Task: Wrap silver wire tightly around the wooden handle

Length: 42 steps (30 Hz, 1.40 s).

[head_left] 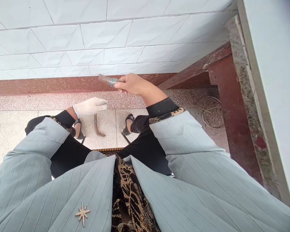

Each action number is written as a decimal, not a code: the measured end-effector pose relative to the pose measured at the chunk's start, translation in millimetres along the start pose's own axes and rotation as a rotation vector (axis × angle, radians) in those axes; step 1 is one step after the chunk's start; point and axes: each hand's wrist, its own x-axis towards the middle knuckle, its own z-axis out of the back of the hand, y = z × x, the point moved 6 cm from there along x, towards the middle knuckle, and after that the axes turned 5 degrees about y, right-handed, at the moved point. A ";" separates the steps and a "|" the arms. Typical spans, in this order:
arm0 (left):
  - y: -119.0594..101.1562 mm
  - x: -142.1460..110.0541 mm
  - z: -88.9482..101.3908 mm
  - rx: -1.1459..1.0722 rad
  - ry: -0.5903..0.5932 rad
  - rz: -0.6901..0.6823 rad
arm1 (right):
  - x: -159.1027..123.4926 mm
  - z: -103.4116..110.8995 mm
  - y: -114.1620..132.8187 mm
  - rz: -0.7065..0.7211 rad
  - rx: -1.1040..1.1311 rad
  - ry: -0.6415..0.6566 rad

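My right hand (130, 84), bare, is closed around a short brownish stick (103, 78) with silvery wire (112, 82) wound round its middle. The stick's free end points left, toward the wall. Lower and to the left, my left hand (91, 105) wears a white knitted glove, its fingers pressed together and pointing right. Whatever may be between those fingers is hidden. A bent brown stick (96, 125) with a greyish band shows just below the glove. Its top end meets the glove's lower edge in view; I cannot tell whether the two touch.
White tiles (106, 33) cover the wall ahead, above a reddish-brown skirting (50, 84). On the right stands a dark red wooden frame (232, 106), with a coiled pale cable (204, 117) on the floor beside it. My shoes (127, 125) rest on the speckled floor tiles (55, 112).
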 end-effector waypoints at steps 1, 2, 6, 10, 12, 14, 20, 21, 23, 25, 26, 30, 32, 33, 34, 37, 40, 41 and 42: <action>0.3 0.1 0.1 0.015 0.002 -0.014 | 2.3 -3.0 -0.1 -0.048 -0.136 0.004; 1.1 -0.1 0.6 0.028 0.008 -0.026 | 4.0 -6.8 0.8 -0.083 -0.265 0.026; 6.6 -4.7 6.2 0.059 0.028 -0.026 | 2.9 -33.0 7.7 -0.080 -0.556 0.272; 6.2 -9.6 8.8 -0.006 0.037 -0.058 | -18.4 -62.0 12.3 -0.019 -0.405 0.716; 5.3 -9.3 7.7 -0.123 0.024 -0.084 | -30.0 -63.8 19.2 0.063 -0.223 0.833; 6.0 -7.4 8.4 -0.228 -0.033 -0.078 | -31.4 -50.7 29.4 0.190 0.061 0.728; 1.6 -2.9 9.7 -0.114 -0.066 -0.007 | -9.4 0.3 14.5 0.181 0.339 0.026; 0.6 -2.6 8.7 -0.085 -0.044 -0.006 | -6.2 0.5 10.1 0.122 0.265 -0.007; 0.7 -2.1 5.2 -0.035 0.005 -0.010 | -1.3 -2.2 4.2 0.003 0.066 -0.022; 3.7 -1.1 1.4 -0.009 0.036 -0.020 | 1.5 -8.7 2.1 -0.089 -0.169 0.033; 5.9 -0.5 -0.4 -0.004 0.044 -0.027 | 2.4 -13.2 2.3 -0.117 -0.283 0.077; 12.9 1.2 -6.0 -0.023 0.070 -0.060 | 2.2 -40.2 6.3 -0.105 -0.576 0.317; 12.5 0.4 -6.8 -0.040 0.088 -0.075 | -2.8 -57.4 6.2 -0.080 -0.563 0.513; 11.5 -0.4 -6.2 -0.052 0.092 -0.076 | -7.1 -64.5 6.8 -0.059 -0.514 0.617; 10.1 -1.3 -4.7 -0.066 0.090 -0.073 | -12.1 -69.0 8.1 -0.031 -0.450 0.706; 5.8 -3.7 6.2 -0.150 0.004 -0.040 | -22.9 -60.4 16.5 0.091 -0.263 0.748; 6.0 -5.5 19.2 -0.248 -0.141 0.030 | -21.9 -22.3 26.3 0.215 0.112 0.392; 6.4 -5.6 21.0 -0.257 -0.164 0.049 | -21.4 -8.4 26.9 0.247 0.306 0.250; 6.3 -5.2 21.1 -0.248 -0.167 0.059 | -20.9 2.9 24.9 0.262 0.477 0.125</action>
